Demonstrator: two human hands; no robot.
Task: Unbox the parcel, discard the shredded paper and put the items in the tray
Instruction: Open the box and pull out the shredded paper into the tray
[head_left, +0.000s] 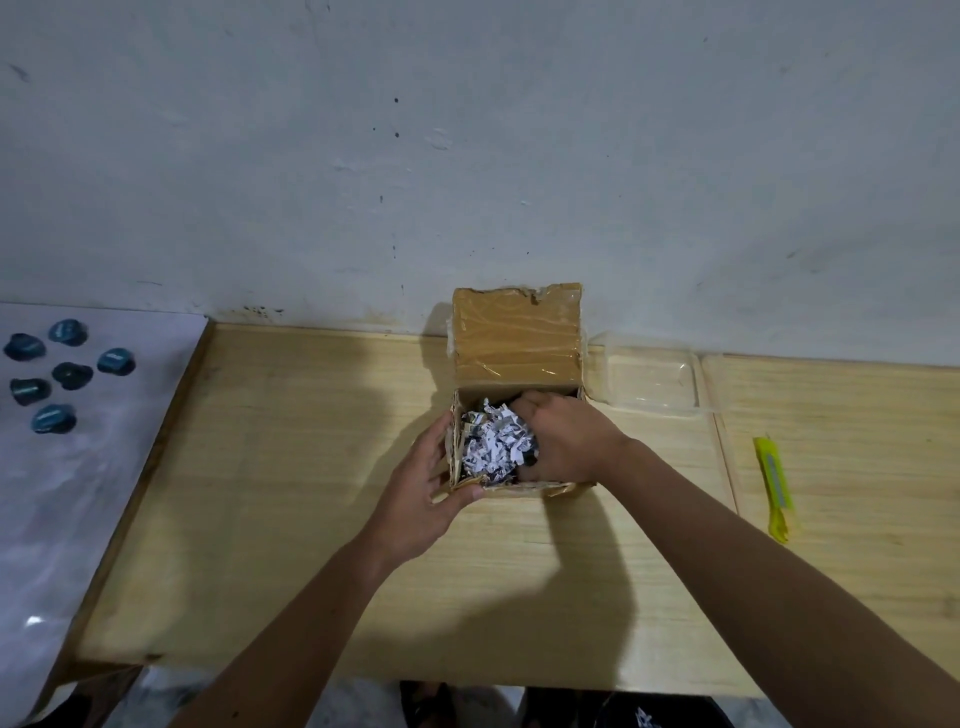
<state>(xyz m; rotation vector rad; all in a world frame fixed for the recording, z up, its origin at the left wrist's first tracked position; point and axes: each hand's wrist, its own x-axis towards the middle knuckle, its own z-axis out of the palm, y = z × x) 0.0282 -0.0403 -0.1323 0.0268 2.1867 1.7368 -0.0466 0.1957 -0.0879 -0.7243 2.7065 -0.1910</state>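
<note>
A small brown cardboard box (517, 332) stands on the wooden table near the wall, its taped lid flap raised upright at the back. White and black shredded paper (493, 441) fills its inside. My left hand (423, 478) grips the box's near left corner from outside. Inside the box, on the right, my right hand (563, 439) is buried in the shreds with curled fingers; what it holds underneath is hidden. A clear plastic tray (649, 379) lies just right of the box.
A yellow utility knife (775, 488) lies on the table to the right. Several dark teal rounded objects (70, 371) sit on a white surface at the far left. The wooden table (311, 467) ends against a grey wall.
</note>
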